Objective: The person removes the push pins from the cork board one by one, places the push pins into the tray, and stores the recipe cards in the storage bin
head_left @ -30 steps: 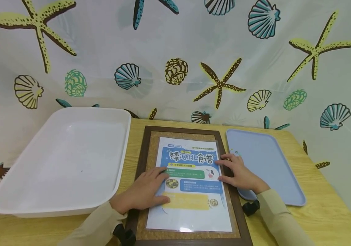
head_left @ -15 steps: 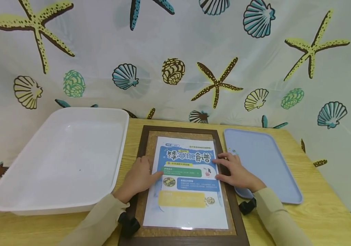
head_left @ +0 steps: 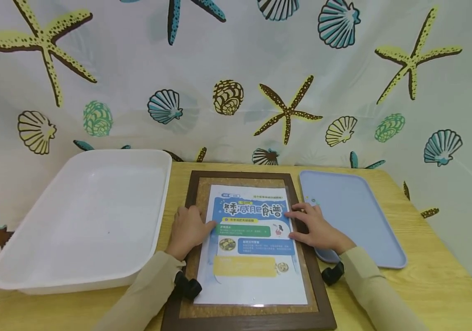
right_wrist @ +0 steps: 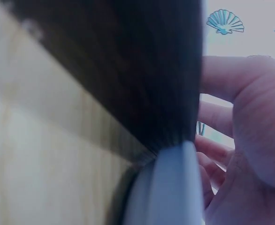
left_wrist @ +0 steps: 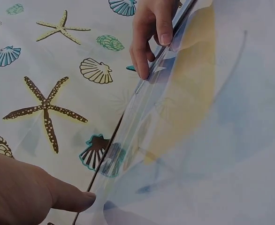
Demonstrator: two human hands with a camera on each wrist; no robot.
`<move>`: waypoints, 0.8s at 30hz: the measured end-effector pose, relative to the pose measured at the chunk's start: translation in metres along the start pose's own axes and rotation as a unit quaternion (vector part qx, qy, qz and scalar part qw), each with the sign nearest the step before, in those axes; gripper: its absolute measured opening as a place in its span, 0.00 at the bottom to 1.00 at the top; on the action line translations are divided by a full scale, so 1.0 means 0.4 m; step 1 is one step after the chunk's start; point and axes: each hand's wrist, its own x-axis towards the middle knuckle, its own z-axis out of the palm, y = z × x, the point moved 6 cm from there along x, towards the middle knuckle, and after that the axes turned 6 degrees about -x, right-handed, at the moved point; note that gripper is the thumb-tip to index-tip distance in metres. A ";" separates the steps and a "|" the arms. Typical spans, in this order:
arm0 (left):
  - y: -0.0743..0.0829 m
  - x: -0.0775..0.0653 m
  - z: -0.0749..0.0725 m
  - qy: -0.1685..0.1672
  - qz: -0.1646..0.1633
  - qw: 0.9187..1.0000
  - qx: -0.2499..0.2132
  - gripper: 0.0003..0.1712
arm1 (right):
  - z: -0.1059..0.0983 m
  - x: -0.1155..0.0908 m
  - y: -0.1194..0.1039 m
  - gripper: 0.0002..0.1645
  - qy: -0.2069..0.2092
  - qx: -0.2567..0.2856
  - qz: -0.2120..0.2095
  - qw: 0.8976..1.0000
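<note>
A printed poster point(head_left: 256, 287) in a clear sleeve lies on a brown-framed cork board point(head_left: 248, 319). My left hand point(head_left: 190, 232) rests over the board's left rail, thumb on the poster's left edge; its other fingertips are hidden. In the left wrist view, that thumb point(left_wrist: 72, 197) points at the sleeve's edge point(left_wrist: 128, 126). My right hand point(head_left: 318, 227) reaches over the right rail with spread fingers, touching the poster's right edge. In the right wrist view, the dark rail point(right_wrist: 128, 61) fills the middle, and the right-hand fingers point(right_wrist: 222, 77) reach past it.
A deep white tub point(head_left: 91, 216) stands on the wooden table point(head_left: 430, 280) to the left. A shallow blue tray point(head_left: 368, 220) lies on the right, small coloured bits near its left edge. Behind hangs a curtain point(head_left: 202, 50) printed with shells and starfish.
My left hand has slid left off the poster's face onto the board's left rail, leaving only the thumb on the poster's edge. The right hand has stayed at the right edge.
</note>
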 end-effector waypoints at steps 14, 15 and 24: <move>0.008 0.016 -0.008 0.016 -0.008 0.999 -0.038 0.20 | -0.002 0.009 0.000 0.29 -0.011 0.005 0.002 1.000; 0.007 0.016 -0.007 0.014 -0.012 0.999 -0.038 0.20 | -0.002 0.009 0.000 0.29 -0.011 0.005 0.002 1.000; 0.011 0.013 0.008 -0.013 -0.029 0.998 -0.057 0.21 | 0.004 -0.002 0.010 0.29 -0.014 0.011 0.011 1.000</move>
